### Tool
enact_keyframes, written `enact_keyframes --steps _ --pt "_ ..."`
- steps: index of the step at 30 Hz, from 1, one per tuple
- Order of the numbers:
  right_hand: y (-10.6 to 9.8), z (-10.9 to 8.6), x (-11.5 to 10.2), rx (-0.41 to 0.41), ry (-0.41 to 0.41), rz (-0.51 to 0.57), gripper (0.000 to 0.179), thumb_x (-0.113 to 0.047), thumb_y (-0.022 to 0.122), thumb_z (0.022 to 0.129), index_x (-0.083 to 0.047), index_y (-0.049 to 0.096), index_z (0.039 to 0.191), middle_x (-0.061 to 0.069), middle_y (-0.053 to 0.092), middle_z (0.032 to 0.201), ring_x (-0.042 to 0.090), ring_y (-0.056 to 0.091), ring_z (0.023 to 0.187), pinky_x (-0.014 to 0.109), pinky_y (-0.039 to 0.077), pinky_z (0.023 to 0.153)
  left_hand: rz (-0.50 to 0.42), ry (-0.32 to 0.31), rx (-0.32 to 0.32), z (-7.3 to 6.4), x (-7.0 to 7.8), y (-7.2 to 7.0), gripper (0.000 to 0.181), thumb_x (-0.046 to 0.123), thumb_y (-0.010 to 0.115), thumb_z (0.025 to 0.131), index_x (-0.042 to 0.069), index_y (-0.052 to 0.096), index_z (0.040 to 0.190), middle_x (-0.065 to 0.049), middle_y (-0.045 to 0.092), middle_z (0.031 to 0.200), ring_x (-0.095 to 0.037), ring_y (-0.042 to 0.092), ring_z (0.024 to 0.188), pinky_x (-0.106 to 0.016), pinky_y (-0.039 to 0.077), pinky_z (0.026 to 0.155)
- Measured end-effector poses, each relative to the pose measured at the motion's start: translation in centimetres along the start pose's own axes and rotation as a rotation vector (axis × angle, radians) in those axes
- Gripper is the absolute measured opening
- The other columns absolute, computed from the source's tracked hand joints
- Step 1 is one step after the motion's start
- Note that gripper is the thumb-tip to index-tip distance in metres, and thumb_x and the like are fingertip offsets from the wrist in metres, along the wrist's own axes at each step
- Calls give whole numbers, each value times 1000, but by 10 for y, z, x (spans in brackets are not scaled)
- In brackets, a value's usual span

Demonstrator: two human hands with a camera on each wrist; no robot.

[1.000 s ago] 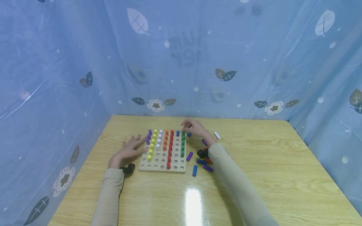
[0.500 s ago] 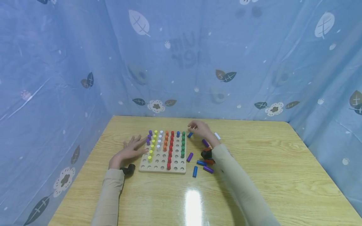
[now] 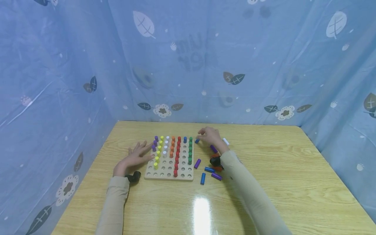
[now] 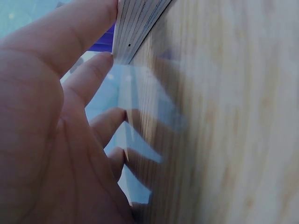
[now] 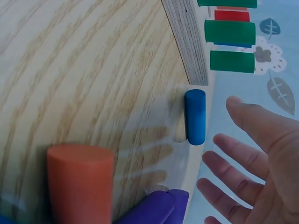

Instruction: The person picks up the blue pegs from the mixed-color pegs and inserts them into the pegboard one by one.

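A wooden pegboard (image 3: 168, 178) stands on the table with rows of coloured pegs upright in its holes. My left hand (image 3: 136, 157) rests at the board's left side with fingers spread; in the left wrist view fingertips touch the board's edge (image 4: 135, 30). Beyond the far right corner, my right hand (image 3: 211, 136) hovers near a loose blue peg (image 5: 195, 116). Its fingers are loosely bent and apart, and the right wrist view shows a gap between them and the peg. Green pegs (image 5: 231, 31) form the board's rightmost row.
Loose pegs lie right of the board: a purple peg (image 3: 197, 164), a blue peg (image 3: 203, 178), another purple peg (image 3: 216, 176), a white peg (image 3: 225, 141) and an orange peg (image 5: 80, 184). Some are partly hidden by the right wrist. A blue curtain (image 3: 188, 65) hangs behind the table.
My right hand has moved right, away from the far end of the green row, and lowered toward the loose blue peg. The left hand stays in place.
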State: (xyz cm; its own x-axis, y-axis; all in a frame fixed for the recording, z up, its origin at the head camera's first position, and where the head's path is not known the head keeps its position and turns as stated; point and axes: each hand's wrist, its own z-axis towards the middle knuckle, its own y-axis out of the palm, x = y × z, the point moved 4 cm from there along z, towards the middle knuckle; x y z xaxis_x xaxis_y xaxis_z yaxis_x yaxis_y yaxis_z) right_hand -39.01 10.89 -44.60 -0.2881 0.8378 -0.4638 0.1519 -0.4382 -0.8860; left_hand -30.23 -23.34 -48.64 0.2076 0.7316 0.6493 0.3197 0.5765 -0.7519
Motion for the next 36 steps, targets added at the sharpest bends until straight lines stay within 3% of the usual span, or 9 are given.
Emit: enact_keyframes --steps 10,14,22,36 --pt "0 -10 -7 -12 -13 -165 45 -42 64 85 -10 65 116 8 65 114 32 55 106 56 35 93 -6 1 3 -1 1 1 72 50 53 89 25 21 148 -18 2 155 -42 -14 139 -67 -22 99" --pt "0 -11 -8 -10 -18 -160 43 -42 65 85 -10 66 114 8 64 113 32 55 105 55 35 92 -1 1 6 0 0 1 73 51 53 88 25 21 148 -18 2 155 -42 -14 139 -67 -22 99" --pt "2 -10 -6 4 -17 -140 40 -42 67 83 -11 68 110 3 67 95 28 57 96 52 35 89 7 -8 11 0 0 1 74 53 53 88 25 22 148 -17 2 155 -42 -13 139 -66 -21 100" --pt "9 -4 -4 15 -23 -56 37 -35 71 81 -14 62 110 7 67 104 28 58 101 53 32 94 8 -7 7 1 -2 2 72 53 52 88 27 20 148 -16 1 156 -41 -14 139 -66 -21 100"
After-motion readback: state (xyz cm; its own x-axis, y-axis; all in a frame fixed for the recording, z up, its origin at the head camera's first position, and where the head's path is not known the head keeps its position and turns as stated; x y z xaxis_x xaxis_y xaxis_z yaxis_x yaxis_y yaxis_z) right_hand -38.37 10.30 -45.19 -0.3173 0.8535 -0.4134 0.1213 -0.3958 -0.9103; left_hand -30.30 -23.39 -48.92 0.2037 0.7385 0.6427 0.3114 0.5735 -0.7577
